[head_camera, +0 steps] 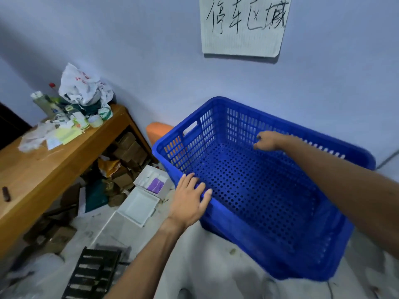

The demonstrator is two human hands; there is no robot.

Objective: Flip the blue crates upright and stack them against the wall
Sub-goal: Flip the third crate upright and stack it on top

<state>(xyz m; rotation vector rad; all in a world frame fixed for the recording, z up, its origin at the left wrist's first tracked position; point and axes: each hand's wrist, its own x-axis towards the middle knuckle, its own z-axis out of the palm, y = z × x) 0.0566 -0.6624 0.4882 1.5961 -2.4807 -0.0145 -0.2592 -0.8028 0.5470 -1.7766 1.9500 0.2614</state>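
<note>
A large blue perforated crate (269, 190) stands with its opening up, close to the pale wall (216, 78). Its near right corner looks blurred. My left hand (190, 199) rests on the crate's near left rim, fingers spread and curling over the edge. My right hand (266, 140) reaches across the opening to the far wall of the crate, fingers curled at its rim. Whether a second crate sits beneath this one cannot be told.
A wooden table (43, 169) cluttered with bags and bottles stands at the left, cardboard boxes under it. White trays (140, 203) and a black grate (95, 272) lie on the floor. An orange object (156, 130) sits behind the crate. A handwritten paper sign (244, 24) hangs on the wall.
</note>
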